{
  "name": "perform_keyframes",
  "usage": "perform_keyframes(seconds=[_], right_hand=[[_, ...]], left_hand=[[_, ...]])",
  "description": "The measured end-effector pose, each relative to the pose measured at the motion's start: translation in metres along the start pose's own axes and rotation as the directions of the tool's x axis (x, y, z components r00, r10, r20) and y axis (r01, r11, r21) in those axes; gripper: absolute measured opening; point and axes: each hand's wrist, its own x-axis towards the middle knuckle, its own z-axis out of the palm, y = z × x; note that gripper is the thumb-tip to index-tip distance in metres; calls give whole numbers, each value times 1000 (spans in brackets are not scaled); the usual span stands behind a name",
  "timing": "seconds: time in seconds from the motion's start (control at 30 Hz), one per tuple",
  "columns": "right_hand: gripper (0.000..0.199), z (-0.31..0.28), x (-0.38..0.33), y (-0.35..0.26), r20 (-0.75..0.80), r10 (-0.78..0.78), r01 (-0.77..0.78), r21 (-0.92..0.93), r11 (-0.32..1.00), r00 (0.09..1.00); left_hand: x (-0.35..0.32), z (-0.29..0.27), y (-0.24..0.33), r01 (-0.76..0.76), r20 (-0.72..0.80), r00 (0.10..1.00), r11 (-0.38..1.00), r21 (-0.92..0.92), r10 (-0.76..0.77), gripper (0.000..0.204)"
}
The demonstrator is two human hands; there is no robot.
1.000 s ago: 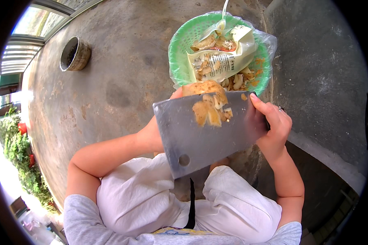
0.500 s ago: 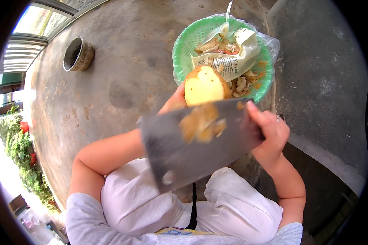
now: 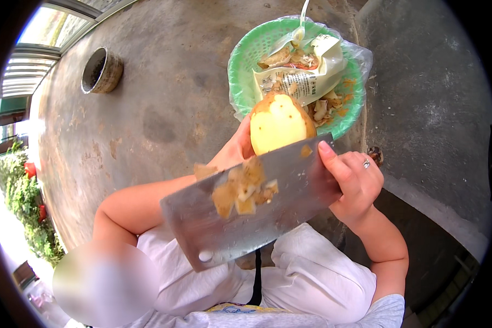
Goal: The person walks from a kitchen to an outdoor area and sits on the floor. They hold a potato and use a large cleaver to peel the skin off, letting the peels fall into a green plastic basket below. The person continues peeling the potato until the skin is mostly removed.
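My left hand (image 3: 239,146) is closed round the side of a large potato (image 3: 280,124), partly hidden behind a blade. The potato's front is bare and pale yellow; brown skin stays on its top and right side. In my right hand (image 3: 356,183) is a broad cleaver (image 3: 290,191), its handle hidden by the fingers and its thumb along the blade. The blade's upper edge lies across the potato's lower part. Potato peelings (image 3: 240,188) stick to the blade's flat face, and one piece pokes past its upper edge.
Beyond the potato stands a green plastic basket (image 3: 242,65) lined with a clear bag, holding peelings and a printed cream packet (image 3: 298,85). A round pot (image 3: 110,74) sits on the concrete floor at far left. Potted plants (image 3: 30,202) line the left edge.
The cleaver has moved left and toward me, and its blade is sharper to see. The potato sits slightly lower and further right. A piece of peel now shows past the blade's upper edge.
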Motion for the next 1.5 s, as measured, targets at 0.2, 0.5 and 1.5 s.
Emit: perform_keyframes(seconds=[0.2,0.5,1.5], right_hand=[[49,-1,-2,-7,6,-19,19,25,1000,1000],[48,4,-4,-4,-46,6,-6,17,1000,999],[49,-1,9,10,-119,60,-62,-9,998,991]], left_hand=[[-6,27,11,31,-108,994,959,283,0,103],[-10,18,10,4,-28,1000,976,219,2,109],[-18,15,30,140,-46,990,945,296,-132,94]])
